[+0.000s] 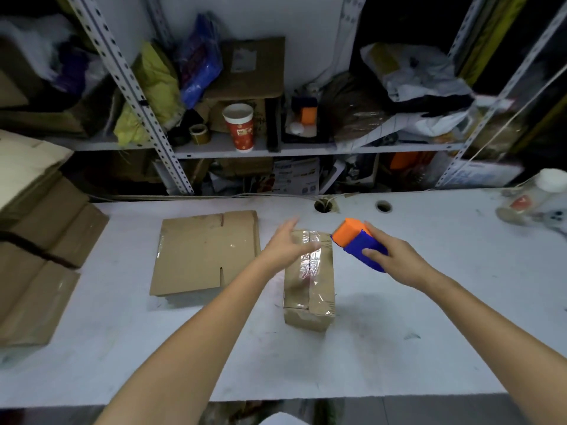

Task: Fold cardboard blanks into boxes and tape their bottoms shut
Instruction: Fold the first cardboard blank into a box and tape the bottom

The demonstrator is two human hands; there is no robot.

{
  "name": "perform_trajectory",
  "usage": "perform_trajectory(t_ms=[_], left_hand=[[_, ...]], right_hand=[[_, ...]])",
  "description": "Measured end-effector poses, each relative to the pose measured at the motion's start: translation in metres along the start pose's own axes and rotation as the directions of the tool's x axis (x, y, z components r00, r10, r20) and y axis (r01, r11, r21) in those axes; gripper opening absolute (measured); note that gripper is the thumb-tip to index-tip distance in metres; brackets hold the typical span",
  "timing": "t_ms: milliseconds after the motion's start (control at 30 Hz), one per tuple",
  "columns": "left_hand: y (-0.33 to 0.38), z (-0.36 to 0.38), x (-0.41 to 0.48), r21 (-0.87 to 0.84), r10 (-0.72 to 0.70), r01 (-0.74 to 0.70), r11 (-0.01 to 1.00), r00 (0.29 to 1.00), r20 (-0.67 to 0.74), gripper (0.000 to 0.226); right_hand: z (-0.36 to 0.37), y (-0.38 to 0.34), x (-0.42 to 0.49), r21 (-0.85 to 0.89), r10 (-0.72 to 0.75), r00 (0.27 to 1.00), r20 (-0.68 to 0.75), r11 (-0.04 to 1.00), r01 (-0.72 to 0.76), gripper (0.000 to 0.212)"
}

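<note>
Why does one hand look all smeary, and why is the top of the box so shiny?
Head view: the left hand is smeared by motion blur, while the right hand gripping the tape dispenser looks sharper. Same view: the shine on the box is light glaring off clear tape; the wide lens bends the shelf posts, and the corners go dark.

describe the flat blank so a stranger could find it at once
On the white table, just left of the left hand, lies a flat blank. Unlike the taped box beside it, it is unfolded, with a slot in its far and near edges.
</note>
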State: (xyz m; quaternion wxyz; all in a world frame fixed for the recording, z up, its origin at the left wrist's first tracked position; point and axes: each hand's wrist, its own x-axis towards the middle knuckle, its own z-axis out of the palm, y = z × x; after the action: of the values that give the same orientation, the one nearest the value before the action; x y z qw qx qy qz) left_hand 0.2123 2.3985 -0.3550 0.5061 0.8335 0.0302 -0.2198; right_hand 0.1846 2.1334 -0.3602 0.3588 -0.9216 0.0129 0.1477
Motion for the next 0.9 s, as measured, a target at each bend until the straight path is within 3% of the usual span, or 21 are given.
perform_trajectory(t_ms=[133,333,467,600,733,800,900], left_hand=[[0.029,-0.013,0.006,-0.131,0.103,-0.082,0.988,0.981,0.163,0.094],[0.039,-0.028,-0.001,-0.218,0.150,-0.097,0.971,0.959,0.241,0.039],[0.031,-0.033,0.000,-0.334,0.063,0.027,0.942,0.965,0.256,0.021],[0.022,-0.026,0.006,-0.252,-0.022,0.058,0.966,0.989,0.143,0.007],[0.006,-0.034,0.018,-0.225,-0.072,0.049,0.973,0.993,-0.097,0.006],[-0.012,-0.062,0.023,-0.264,-0.160,0.094,0.960,0.958,-0.238,0.005],[-0.029,-0.083,0.026,-0.297,-0.215,0.137,0.945,0.945,-0.245,0.008]], right_hand=[[-0.017,-0.037,-0.006,-0.107,-0.144,0.986,0.090,0.982,0.153,0.061],[-0.032,-0.057,-0.007,-0.115,-0.134,0.976,0.169,0.981,0.155,0.061],[-0.028,-0.065,-0.010,-0.069,-0.159,0.976,0.152,0.983,0.171,0.056],[-0.014,-0.080,-0.011,-0.112,-0.150,0.976,0.160,0.979,0.168,0.054],[-0.012,-0.088,0.001,-0.338,-0.153,0.975,0.160,0.919,0.200,0.059],[-0.035,-0.073,0.007,-0.426,-0.059,0.986,0.157,0.897,0.122,0.061],[-0.063,-0.047,0.011,-0.434,0.105,0.977,0.186,0.901,-0.014,0.068]])
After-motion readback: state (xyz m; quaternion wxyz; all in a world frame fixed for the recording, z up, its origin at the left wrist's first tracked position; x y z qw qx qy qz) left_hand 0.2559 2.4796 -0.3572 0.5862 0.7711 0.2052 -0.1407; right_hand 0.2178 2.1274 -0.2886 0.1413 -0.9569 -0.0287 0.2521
